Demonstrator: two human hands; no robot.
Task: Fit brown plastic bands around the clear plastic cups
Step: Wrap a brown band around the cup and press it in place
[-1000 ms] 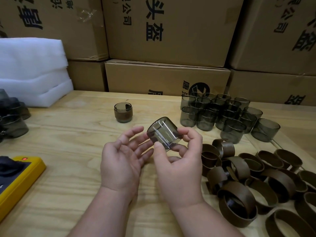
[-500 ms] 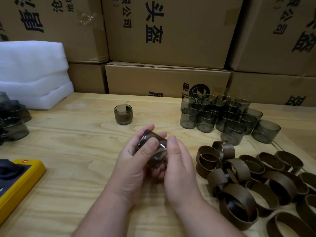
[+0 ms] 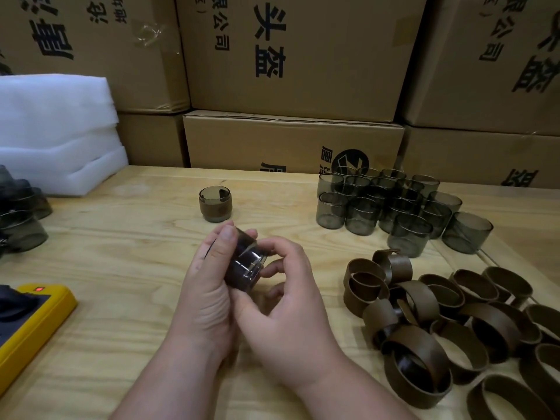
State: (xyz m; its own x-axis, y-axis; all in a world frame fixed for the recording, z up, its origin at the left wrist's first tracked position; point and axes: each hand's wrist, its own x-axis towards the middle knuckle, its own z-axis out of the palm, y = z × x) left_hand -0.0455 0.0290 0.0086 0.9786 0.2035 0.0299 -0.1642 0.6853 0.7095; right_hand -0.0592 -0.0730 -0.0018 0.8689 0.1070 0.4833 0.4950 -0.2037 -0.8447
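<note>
**Cup in hand, band to be fitted**

Best keep the clear cup (image 3: pixel 246 262) steady at centre before fetching a band (image 3: pixel 415 362) from the pile at 4 o'clock. The left hand (image 3: pixel 209 286) wraps it, thumb on top; the right hand (image 3: pixel 291 301) curls its fingertips against its right rim.

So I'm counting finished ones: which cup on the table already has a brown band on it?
The lone cup standing mid-table, beyond the hands, wears a band. The clustered cups at right are bare.

head view, angled down (close), table (image 3: pixel 100 253)
</note>
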